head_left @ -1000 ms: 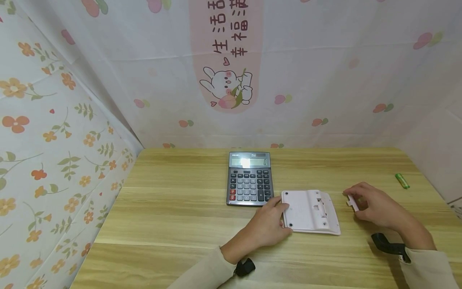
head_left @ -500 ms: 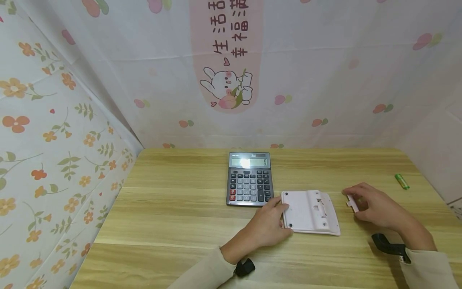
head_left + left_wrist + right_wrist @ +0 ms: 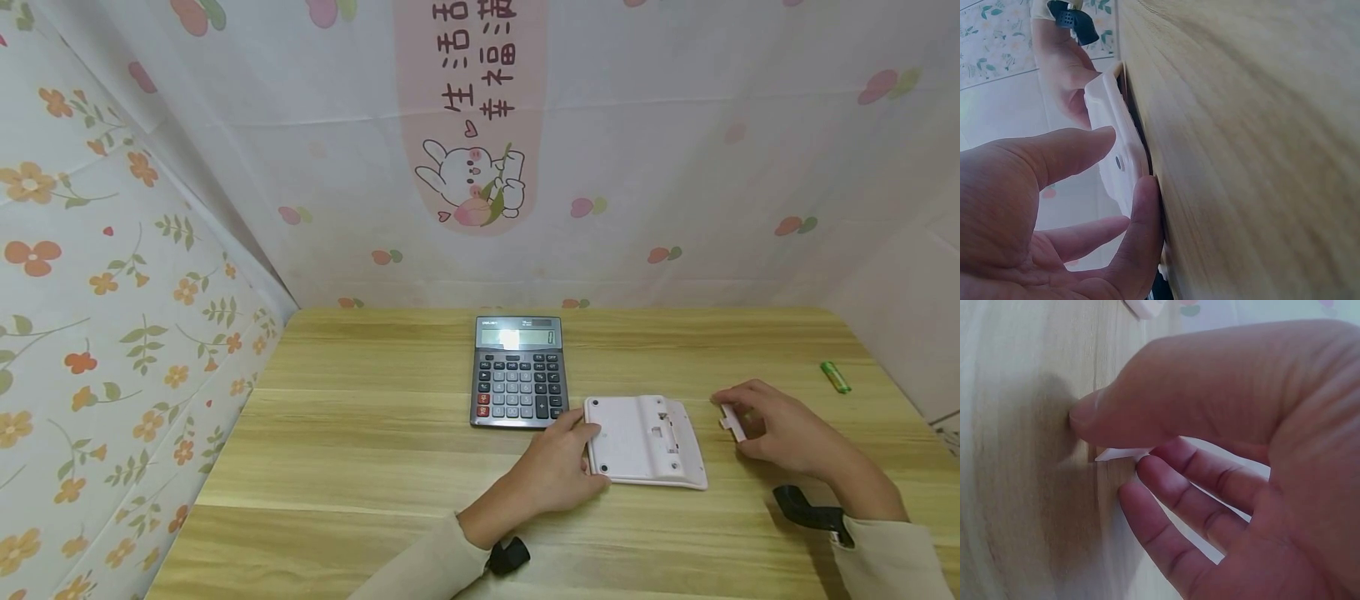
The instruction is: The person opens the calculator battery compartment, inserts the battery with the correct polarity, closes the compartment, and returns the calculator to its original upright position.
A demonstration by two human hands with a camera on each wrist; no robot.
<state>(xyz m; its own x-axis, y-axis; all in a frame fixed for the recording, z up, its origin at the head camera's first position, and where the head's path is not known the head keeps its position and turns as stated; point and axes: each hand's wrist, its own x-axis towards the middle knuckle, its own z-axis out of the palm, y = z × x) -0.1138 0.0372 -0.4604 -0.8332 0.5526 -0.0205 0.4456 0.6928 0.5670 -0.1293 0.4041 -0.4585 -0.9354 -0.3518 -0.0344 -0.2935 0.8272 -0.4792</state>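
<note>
A pale pink calculator [image 3: 626, 437] lies back side up, its small battery compartment [image 3: 667, 432] uncovered. My left hand [image 3: 558, 467] grips its left end, with fingertips on the back and at the edges. In the left wrist view, the thumb of that left hand [image 3: 1072, 156] lies over the calculator [image 3: 1124, 150], and a finger is at its rim. To the right, my right hand [image 3: 787, 429] holds a small white battery cover [image 3: 733, 422] between thumb and fingers, low over the table. The right wrist view shows the battery cover [image 3: 1119, 454] mostly hidden behind the thumb.
A dark grey calculator [image 3: 517, 375] lies face up behind the left hand, its display reading 0. One green battery [image 3: 836, 377] rests near the right edge of the wooden table [image 3: 360, 467]. Patterned cloth [image 3: 637, 150] hangs along the back and left side.
</note>
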